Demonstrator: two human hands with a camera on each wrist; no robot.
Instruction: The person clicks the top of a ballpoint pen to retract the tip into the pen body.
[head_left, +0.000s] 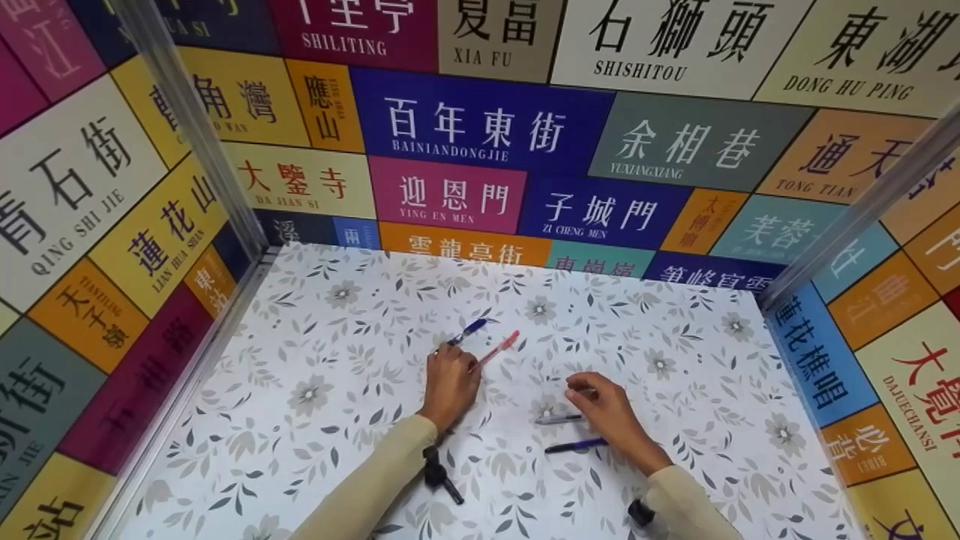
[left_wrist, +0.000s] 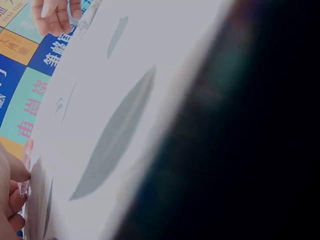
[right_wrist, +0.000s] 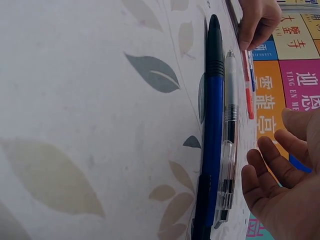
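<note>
In the head view, the person's left hand point(head_left: 452, 382) leans over the white tabletop printed with grey leaves and flowers point(head_left: 720, 420), thumb and fingers pinching the near end of a slim, translucent red plastic pen point(head_left: 499, 349). A slim pen with a dark blue end point(head_left: 474, 327) points away just beside it; whether those fingers also grip it, I can't tell. The right hand point(head_left: 609, 409), fingers loosely bent, is at a clear plastic pen point(head_left: 559, 420) and a blue-and-black pen point(head_left: 574, 446) lying nearer the person.

In the left wrist view, the left thumb and fingers meet around the red pen's clear tip, while a dark blur fills the right side.

In the right wrist view, the blue-and-black pen and the clear pen lie side by side; next to them the right hand's fingers curve slightly, spread apart from its thumb.
</note>
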